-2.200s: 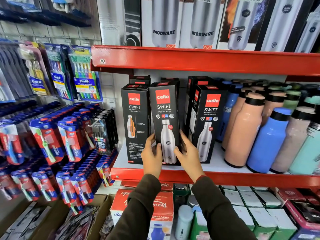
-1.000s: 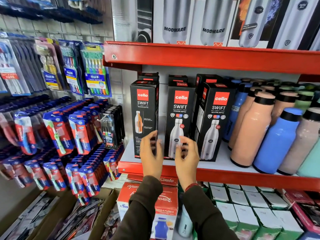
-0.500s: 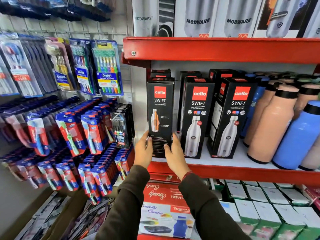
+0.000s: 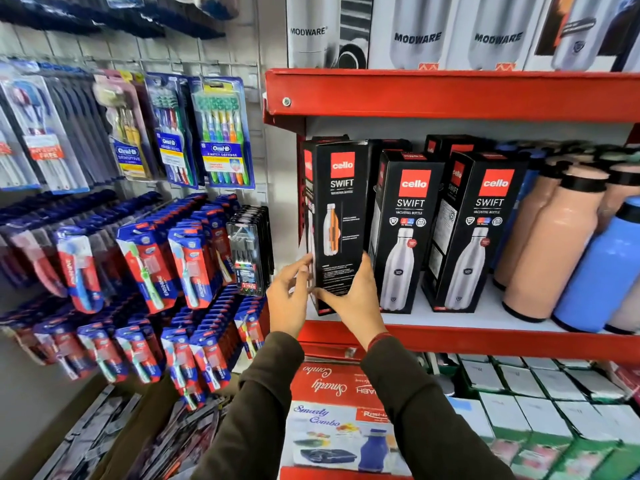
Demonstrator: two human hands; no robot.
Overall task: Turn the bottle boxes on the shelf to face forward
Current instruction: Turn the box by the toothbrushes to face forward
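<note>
Three black Cello Swift bottle boxes stand at the front of the white shelf (image 4: 450, 318) with its red lip. The leftmost box (image 4: 341, 216) shows the side with an orange bottle cutaway and leans a little, its base raised off the shelf. My left hand (image 4: 289, 297) touches its lower left edge with spread fingers, and my right hand (image 4: 353, 299) grips its lower right corner. The middle box (image 4: 403, 230) and the right box (image 4: 479, 230) show the silver bottle picture to the front. More black boxes stand behind them.
Loose peach bottles (image 4: 550, 244) and blue bottles (image 4: 602, 268) crowd the shelf's right part. Toothbrush packs (image 4: 221, 133) hang on the grid wall at left. Modware boxes (image 4: 419, 32) fill the shelf above. Below lie a red Smarty Combo box (image 4: 332, 420) and white-green boxes (image 4: 540, 403).
Both hands let go of the middle box, now facing front, and moved left to the leftmost box. They now hold it lifted and slightly turned. The view has shifted left.
</note>
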